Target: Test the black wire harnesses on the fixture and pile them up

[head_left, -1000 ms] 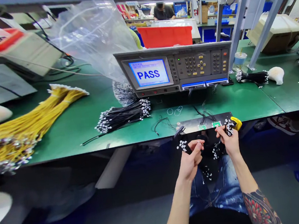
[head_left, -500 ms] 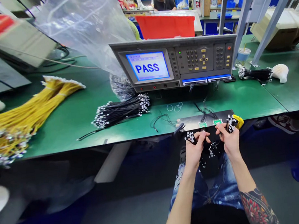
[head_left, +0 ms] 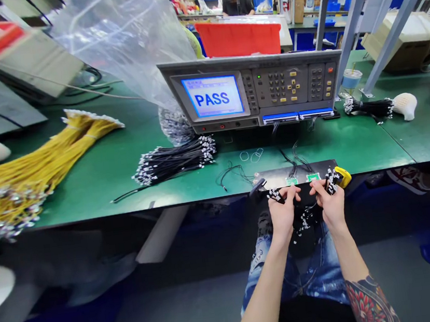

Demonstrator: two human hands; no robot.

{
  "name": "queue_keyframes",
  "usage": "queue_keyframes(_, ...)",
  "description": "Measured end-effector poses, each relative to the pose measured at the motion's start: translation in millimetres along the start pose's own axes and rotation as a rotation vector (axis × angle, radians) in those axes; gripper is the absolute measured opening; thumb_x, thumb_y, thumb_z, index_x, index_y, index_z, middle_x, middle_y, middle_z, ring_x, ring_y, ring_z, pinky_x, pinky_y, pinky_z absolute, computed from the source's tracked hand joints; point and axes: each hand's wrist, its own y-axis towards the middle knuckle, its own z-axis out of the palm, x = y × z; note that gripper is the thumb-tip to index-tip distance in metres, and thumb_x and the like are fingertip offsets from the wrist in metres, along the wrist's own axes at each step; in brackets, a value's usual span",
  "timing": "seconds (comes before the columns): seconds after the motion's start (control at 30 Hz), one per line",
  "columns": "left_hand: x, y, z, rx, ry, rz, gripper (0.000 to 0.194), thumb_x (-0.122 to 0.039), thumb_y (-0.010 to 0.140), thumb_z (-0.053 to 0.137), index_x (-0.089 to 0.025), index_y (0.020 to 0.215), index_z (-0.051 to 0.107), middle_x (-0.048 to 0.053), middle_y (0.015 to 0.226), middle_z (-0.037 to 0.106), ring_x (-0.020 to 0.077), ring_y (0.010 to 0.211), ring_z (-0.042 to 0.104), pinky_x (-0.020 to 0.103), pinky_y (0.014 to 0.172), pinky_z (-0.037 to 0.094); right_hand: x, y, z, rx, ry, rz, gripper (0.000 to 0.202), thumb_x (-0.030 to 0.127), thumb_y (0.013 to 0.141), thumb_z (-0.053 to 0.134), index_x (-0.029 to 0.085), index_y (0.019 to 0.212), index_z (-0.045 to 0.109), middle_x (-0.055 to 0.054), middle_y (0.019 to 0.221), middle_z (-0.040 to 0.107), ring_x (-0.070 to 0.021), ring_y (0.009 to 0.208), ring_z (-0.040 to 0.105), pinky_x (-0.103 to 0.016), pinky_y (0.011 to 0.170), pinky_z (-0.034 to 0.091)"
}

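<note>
My left hand (head_left: pixel 284 210) is closed round a bunch of black cables whose white connectors (head_left: pixel 274 195) stick out on its left. Its thumb and forefinger pinch together just below a green circuit board (head_left: pixel 291 181). My right hand (head_left: pixel 330 201) grips another bunch of black cables with white connectors (head_left: pixel 332 180), its fingertips beside a second green circuit board (head_left: pixel 312 176). More white connectors (head_left: pixel 306 219) hang below, between the hands. Both boards sit on a dark fixture plate (head_left: pixel 272 176) at the table edge, wired toward a tester (head_left: pixel 292 86) whose screen reads PASS.
A bundle of black cables (head_left: pixel 178 160) lies left on the green table (head_left: pixel 95 181), beyond it a yellow cable bundle (head_left: pixel 50 160). Another black bundle (head_left: pixel 369 107) rests at the right. A yellow clamp handle (head_left: pixel 343 177) flanks my right hand. A person (head_left: pixel 237 2) is in the background.
My left hand has shifted slightly right and up, closer to the right hand. The right hand is almost where it was, and the screen still reads PASS.
</note>
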Motion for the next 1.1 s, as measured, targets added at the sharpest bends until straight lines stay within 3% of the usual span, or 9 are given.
queue_keyframes(0.4, 0, 2, 6.1, -0.052, -0.047, 0.004, 0.041, -0.055, 0.078, 0.074, -0.014, 0.072, 0.076, 0.001, 0.06, 0.062, 0.0076, 0.044, 0.039, 0.024, 0.043, 0.024, 4, 0, 0, 0.009, -0.003, 0.028, 0.044, 0.053, 0.065, 0.089, 0.014, 0.077, 0.075, -0.002, 0.056, 0.069, -0.0056, 0.036, 0.036, -0.022, 0.035, 0.022)
queue_keyframes(0.5, -5, 4, 0.6, 0.017, -0.06, -0.026, 0.042, -0.056, 0.073, 0.076, -0.014, 0.073, 0.077, -0.001, 0.059, 0.059, 0.0052, 0.042, 0.029, 0.024, 0.043, 0.018, 4, 1, -3, 0.063, -0.019, 0.072, 0.046, 0.057, 0.066, 0.087, 0.014, 0.078, 0.075, -0.003, 0.057, 0.07, -0.0052, 0.036, 0.033, -0.023, 0.035, 0.02)
queue_keyframes(0.6, -11, 4, -8.6, 0.102, -0.023, -0.023, 0.041, -0.055, 0.07, 0.078, -0.015, 0.061, 0.071, -0.002, 0.051, 0.051, 0.006, 0.043, 0.03, 0.024, 0.044, 0.017, 9, 0, -8, 0.192, -0.047, 0.131, 0.05, 0.064, 0.071, 0.083, 0.014, 0.074, 0.073, -0.003, 0.055, 0.068, -0.0047, 0.035, 0.03, -0.022, 0.035, 0.018)
queue_keyframes(0.67, -15, 2, -16.0, 0.157, 0.009, -0.035, 0.044, -0.055, 0.068, 0.08, -0.016, 0.055, 0.067, -0.004, 0.047, 0.046, 0.0064, 0.044, 0.031, 0.023, 0.045, 0.018, 15, -2, -11, 0.271, -0.041, 0.131, 0.05, 0.065, 0.074, 0.081, 0.016, 0.069, 0.069, 0.0, 0.049, 0.061, -0.0069, 0.038, 0.036, -0.022, 0.037, 0.025)
queue_keyframes(0.77, -19, -6, -25.9, 0.246, 0.069, -0.064, 0.043, -0.057, 0.071, 0.079, -0.016, 0.063, 0.072, -0.003, 0.05, 0.048, 0.0073, 0.045, 0.033, 0.023, 0.046, 0.022, 28, -6, -15, 0.297, 0.046, 0.089, 0.046, 0.061, 0.078, 0.082, 0.02, 0.067, 0.063, 0.006, 0.044, 0.045, -0.0125, 0.047, 0.051, -0.024, 0.047, 0.042)
queue_keyframes(0.83, -20, -12, -29.5, 0.32, 0.125, -0.068, 0.04, -0.055, 0.073, 0.078, -0.016, 0.068, 0.075, -0.002, 0.053, 0.053, 0.0092, 0.048, 0.038, 0.024, 0.048, 0.027, 35, -10, -17, 0.3, 0.097, 0.082, 0.044, 0.06, 0.08, 0.08, 0.022, 0.07, 0.061, 0.01, 0.046, 0.036, -0.0095, 0.041, 0.042, -0.024, 0.044, 0.038)
queue_keyframes(0.9, -21, -18, -30.0, 0.395, 0.173, -0.071, 0.036, -0.051, 0.072, 0.079, -0.015, 0.068, 0.075, 0.0, 0.057, 0.059, 0.0115, 0.053, 0.044, 0.024, 0.053, 0.033, 39, -14, -16, 0.329, 0.061, 0.063, 0.041, 0.058, 0.079, 0.082, 0.021, 0.074, 0.063, 0.012, 0.048, 0.033, -0.0054, 0.037, 0.027, -0.022, 0.039, 0.025)
queue_keyframes(0.97, -21, -23, -28.2, 0.456, 0.201, -0.09, 0.035, -0.049, 0.07, 0.081, -0.014, 0.067, 0.073, 0.001, 0.061, 0.062, 0.0127, 0.056, 0.047, 0.025, 0.056, 0.036, 39, -20, -14, 0.39, -0.056, 0.028, 0.036, 0.051, 0.074, 0.088, 0.02, 0.079, 0.07, 0.011, 0.049, 0.037, -0.0054, 0.041, 0.027, -0.022, 0.04, 0.023)
queue_keyframes(1.1, -19, -27, -25.2, 0.523, 0.236, -0.126, 0.042, -0.053, 0.067, 0.084, -0.015, 0.066, 0.066, -0.002, 0.058, 0.056, 0.012, 0.055, 0.042, 0.025, 0.054, 0.032, 30, -30, -7, 0.455, -0.19, 0.038, 0.029, 0.044, 0.073, 0.088, 0.018, 0.079, 0.077, 0.001, 0.06, 0.062, -0.0126, 0.052, 0.051, -0.027, 0.05, 0.042)
